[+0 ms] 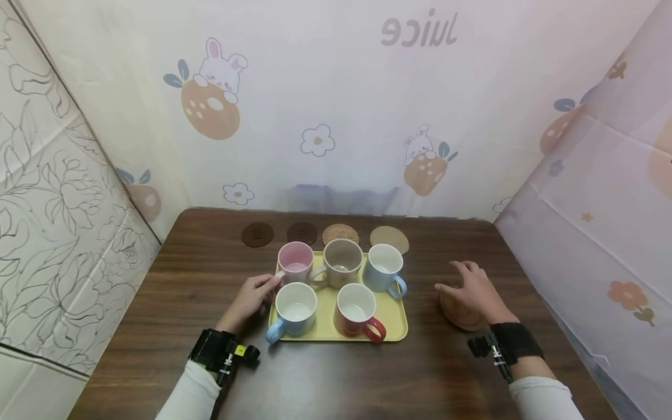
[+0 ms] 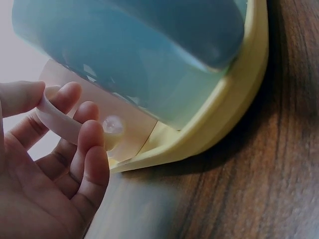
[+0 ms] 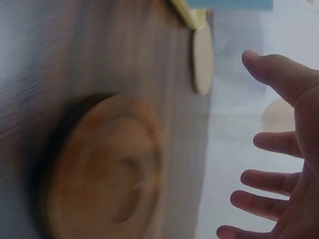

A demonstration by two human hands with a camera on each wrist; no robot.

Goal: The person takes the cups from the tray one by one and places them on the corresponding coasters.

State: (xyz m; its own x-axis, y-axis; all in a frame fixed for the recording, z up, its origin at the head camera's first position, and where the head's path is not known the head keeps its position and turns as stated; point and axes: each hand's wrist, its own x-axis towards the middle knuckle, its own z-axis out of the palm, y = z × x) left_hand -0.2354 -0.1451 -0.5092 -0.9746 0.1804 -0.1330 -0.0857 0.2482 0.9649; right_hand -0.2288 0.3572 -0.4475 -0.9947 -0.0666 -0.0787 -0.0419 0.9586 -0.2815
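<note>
The left grip [image 1: 251, 298] pinches the handle of the pink mug [image 1: 296, 258], fingers curled through and around it. That mug stands in the far left corner of the yellow tray [image 1: 326, 309], which lies about midway between the tabletop's [image 1: 315, 385] left and right edges. The right grip [image 1: 475, 293] is empty, thumb and fingers spread, above a round wooden dish [image 3: 109, 174] near the tabletop's right edge.

Just in front of the pink mug is a blue mug [image 1: 297, 325], its handle jutting over the tray's near rim. A red mug [image 1: 352, 318] stands to its right; a beige mug [image 1: 341, 262] and a second blue mug [image 1: 382, 271] fill the far row. Beyond, along the tabletop's far edge, lie two dark coasters [image 1: 257, 234], a woven coaster [image 1: 340, 233] and a pale coaster [image 1: 391, 236].
</note>
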